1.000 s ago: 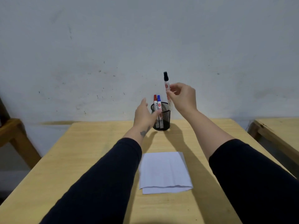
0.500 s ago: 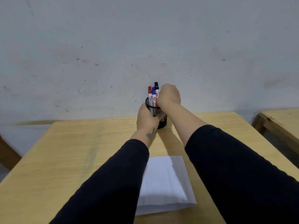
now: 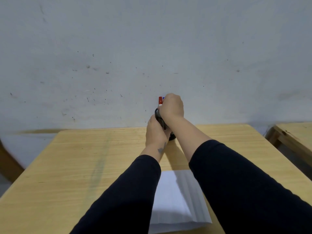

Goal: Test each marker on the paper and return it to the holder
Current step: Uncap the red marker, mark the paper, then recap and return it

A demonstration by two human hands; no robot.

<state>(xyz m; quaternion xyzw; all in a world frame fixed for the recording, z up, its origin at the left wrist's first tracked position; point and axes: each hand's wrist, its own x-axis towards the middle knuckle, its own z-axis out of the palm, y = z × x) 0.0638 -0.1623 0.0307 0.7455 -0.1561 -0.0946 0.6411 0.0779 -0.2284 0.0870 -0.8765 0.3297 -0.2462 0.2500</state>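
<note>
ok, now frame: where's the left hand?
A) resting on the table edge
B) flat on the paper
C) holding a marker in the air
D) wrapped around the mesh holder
D: the left hand grips the side of the black mesh holder at the far end of the table, while the right hand covers its top; the paper lies untouched nearer the person.

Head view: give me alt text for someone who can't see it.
Both hands meet at a black mesh holder at the far edge of a wooden table: the left hand grips its side, the right hand covers its top beside a red marker. A white paper lies nearer, between dark sleeves.
</note>
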